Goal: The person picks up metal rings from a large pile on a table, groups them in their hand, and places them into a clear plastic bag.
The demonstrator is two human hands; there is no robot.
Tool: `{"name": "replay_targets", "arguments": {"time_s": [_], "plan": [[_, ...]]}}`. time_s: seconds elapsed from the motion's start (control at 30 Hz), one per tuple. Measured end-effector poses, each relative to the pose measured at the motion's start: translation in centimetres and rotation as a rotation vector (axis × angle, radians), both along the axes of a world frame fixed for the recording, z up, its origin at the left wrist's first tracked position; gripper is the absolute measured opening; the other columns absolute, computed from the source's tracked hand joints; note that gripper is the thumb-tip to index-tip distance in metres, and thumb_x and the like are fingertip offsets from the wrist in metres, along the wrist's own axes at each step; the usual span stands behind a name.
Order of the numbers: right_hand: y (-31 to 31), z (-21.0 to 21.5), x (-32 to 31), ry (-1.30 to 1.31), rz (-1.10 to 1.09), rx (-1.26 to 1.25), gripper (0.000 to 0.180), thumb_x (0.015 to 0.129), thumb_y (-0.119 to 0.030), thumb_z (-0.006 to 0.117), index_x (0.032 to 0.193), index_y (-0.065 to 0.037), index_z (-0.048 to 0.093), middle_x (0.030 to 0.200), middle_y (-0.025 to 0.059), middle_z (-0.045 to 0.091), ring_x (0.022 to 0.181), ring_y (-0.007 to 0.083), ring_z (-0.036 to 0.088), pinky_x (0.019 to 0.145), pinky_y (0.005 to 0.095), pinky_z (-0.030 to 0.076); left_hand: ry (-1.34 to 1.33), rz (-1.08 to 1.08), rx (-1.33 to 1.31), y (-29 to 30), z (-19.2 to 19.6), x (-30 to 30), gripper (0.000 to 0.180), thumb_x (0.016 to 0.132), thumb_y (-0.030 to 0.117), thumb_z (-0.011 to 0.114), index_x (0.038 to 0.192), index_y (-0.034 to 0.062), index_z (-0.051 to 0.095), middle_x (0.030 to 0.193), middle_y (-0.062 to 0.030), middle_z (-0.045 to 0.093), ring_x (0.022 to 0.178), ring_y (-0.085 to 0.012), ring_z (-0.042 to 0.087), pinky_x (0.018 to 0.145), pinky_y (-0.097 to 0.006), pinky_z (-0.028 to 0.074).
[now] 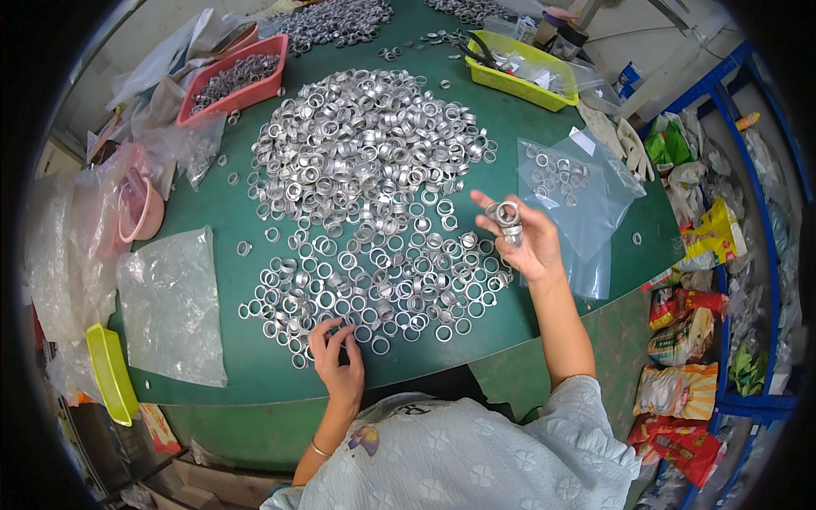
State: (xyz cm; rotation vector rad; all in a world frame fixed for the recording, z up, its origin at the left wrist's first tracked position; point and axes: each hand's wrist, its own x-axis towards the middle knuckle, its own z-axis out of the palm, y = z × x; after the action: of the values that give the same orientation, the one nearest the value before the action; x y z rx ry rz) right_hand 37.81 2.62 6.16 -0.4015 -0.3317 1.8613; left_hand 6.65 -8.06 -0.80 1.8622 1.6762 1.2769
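A broad heap of silver metal rings [365, 140] covers the middle of the green table, and a looser spread of rings [327, 299] lies on its near side. At the near edge of that spread, my left hand [338, 364] has its fingers bent and apart, the tips touching rings; whether one sits between them is hard to see. My right hand [534, 246] is raised to the right of the spread, palm up, its fingers curled round several metal rings [507, 219]. Beyond it, more rings [557, 174] lie on a clear plastic bag [586, 225].
A pink basket of small metal parts [234, 83] stands far left, a yellow-green basket [520, 81] far right. An empty clear bag [172, 306] lies left on the green table [255, 374]. Blue shelving [752, 406] with coloured packets borders the right side.
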Motion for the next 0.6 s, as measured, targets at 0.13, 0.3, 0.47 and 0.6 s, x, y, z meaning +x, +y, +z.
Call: {"name": "replay_targets", "arguments": {"time_s": [0.13, 0.3, 0.47, 0.6], "plan": [[1.9, -2.1, 1.7, 0.145, -0.083, -0.029, 0.017, 0.089, -0.016, 0.055, 0.101, -0.004, 0.055, 0.123, 0.0181, 0.052, 0.111, 0.0362, 0.054, 0.052, 0.0297, 0.056, 0.010, 0.004, 0.004, 0.0, -0.1, -0.1, 0.021, 0.076, -0.010, 0.059, 0.092, 0.0021, 0.065, 0.104, -0.0114, 0.057, 0.090, -0.0254, 0.053, 0.076, -0.032, 0.042], [7.6, -5.7, 6.5, -0.325, -0.196, -0.127, 0.027, 0.090, -0.017, 0.060, 0.114, -0.007, 0.058, 0.091, 0.0094, 0.062, 0.073, 0.0180, 0.059, 0.040, 0.0216, 0.039, -0.008, -0.004, -0.016, 0.1, 0.1, 0.1, 0.022, 0.076, -0.010, 0.059, 0.092, 0.0021, 0.065, 0.104, -0.0115, 0.057, 0.090, -0.0256, 0.053, 0.077, -0.032, 0.042], [11.6, -7.5, 6.6, -1.828, -0.414, 0.081, 0.010, 0.083, -0.015, 0.069, 0.086, -0.005, 0.069, 0.081, 0.0067, 0.060, 0.065, 0.0165, 0.059, 0.045, 0.0288, 0.044, -0.003, -0.006, 0.008, 0.1, 0.0, 0.0, 0.022, 0.076, -0.010, 0.059, 0.092, 0.0021, 0.065, 0.104, -0.0117, 0.057, 0.091, -0.0257, 0.053, 0.078, -0.032, 0.042], [11.6, -8.3, 4.8, -2.189, -0.567, 0.386, 0.012, 0.081, -0.015, 0.070, 0.086, -0.004, 0.068, 0.086, 0.0111, 0.062, 0.061, 0.0222, 0.060, 0.054, 0.0364, 0.047, -0.023, -0.003, -0.013, 0.0, 0.1, -0.1, 0.022, 0.076, -0.010, 0.059, 0.093, 0.0020, 0.065, 0.104, -0.0120, 0.057, 0.092, -0.0259, 0.054, 0.079, -0.032, 0.042]]}}
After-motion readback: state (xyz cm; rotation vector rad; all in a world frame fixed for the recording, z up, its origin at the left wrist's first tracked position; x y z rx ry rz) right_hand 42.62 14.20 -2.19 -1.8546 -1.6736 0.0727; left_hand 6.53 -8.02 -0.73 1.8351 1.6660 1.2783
